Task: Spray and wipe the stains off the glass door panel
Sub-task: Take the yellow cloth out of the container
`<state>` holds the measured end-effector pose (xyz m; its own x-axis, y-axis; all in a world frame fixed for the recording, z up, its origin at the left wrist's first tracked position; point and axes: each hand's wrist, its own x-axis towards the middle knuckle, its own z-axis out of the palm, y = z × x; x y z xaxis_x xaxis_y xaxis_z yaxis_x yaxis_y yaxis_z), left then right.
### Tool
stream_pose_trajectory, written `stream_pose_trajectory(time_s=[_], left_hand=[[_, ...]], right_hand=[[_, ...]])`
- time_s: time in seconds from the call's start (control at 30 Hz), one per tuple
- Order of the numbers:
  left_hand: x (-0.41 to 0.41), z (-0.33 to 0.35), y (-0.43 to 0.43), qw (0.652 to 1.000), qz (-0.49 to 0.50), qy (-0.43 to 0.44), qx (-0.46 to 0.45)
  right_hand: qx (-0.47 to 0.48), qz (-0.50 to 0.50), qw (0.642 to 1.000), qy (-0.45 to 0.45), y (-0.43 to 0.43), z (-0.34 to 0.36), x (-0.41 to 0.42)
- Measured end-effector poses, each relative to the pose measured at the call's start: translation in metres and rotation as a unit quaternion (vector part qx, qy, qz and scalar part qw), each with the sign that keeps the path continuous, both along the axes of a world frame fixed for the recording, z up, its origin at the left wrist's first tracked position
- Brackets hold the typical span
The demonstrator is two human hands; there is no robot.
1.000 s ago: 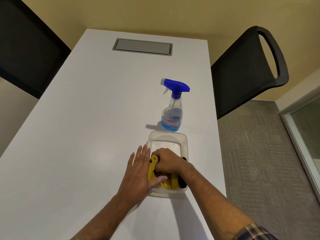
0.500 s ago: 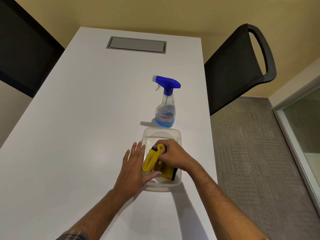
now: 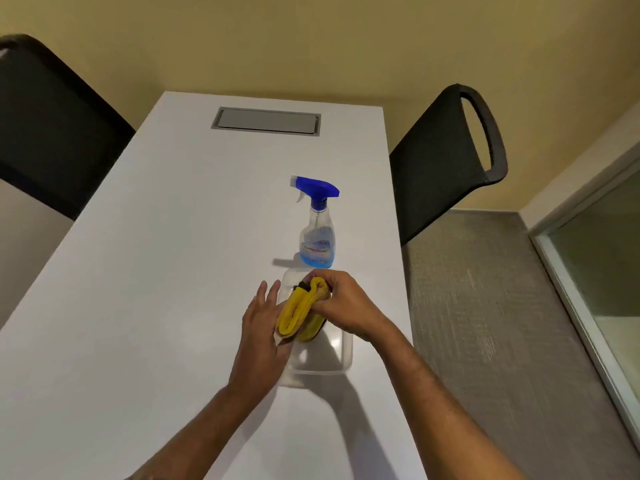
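Observation:
A folded yellow cloth (image 3: 299,311) with a dark edge is gripped in my right hand (image 3: 341,306), raised just above a clear plastic container (image 3: 325,362) on the white table (image 3: 156,271). My left hand (image 3: 261,336) lies flat with fingers apart against the container's left side, holding nothing. A clear spray bottle (image 3: 317,233) with a blue trigger head and blue liquid stands upright just behind the container. The glass door panel (image 3: 602,258) with its pale frame shows at the right edge.
A black mesh chair (image 3: 443,161) stands at the table's right side, another black chair (image 3: 45,126) at the left. A grey cable hatch (image 3: 266,121) is set into the table's far end. Grey carpet (image 3: 485,323) lies between table and door.
My right hand has lifted the yellow cloth up out of the container. My left hand has stayed beside the container. The view has tilted upward.

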<state>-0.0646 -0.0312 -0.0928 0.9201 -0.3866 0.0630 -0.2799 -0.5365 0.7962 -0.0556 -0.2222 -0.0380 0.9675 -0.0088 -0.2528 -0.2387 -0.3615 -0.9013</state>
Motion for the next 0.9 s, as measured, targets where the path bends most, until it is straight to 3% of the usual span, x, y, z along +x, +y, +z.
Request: stream_pose_trajectory(time_s=[0.23, 0.47, 0.63, 0.9], left_hand=[[-0.014, 0.055, -0.005, 0.978, 0.111, 0.122, -0.124], [-0.032, 0.133, -0.018, 0.955, 0.180, 0.128, -0.199], [-0.041, 0.181, -0.032, 0.947, 0.162, 0.136, -0.240], [-0.053, 0.239, -0.061, 0.935, 0.057, 0.218, -0.274]], right_hand=[[0.031, -0.069, 0.994, -0.075, 0.001, 0.047, -0.021], [-0.002, -0.089, 0.988, -0.130, -0.009, 0.108, -0.054], [-0.102, -0.062, 0.983, -0.140, -0.016, 0.152, -0.077], [-0.112, -0.189, 0.945, -0.244, -0.022, 0.223, -0.122]])
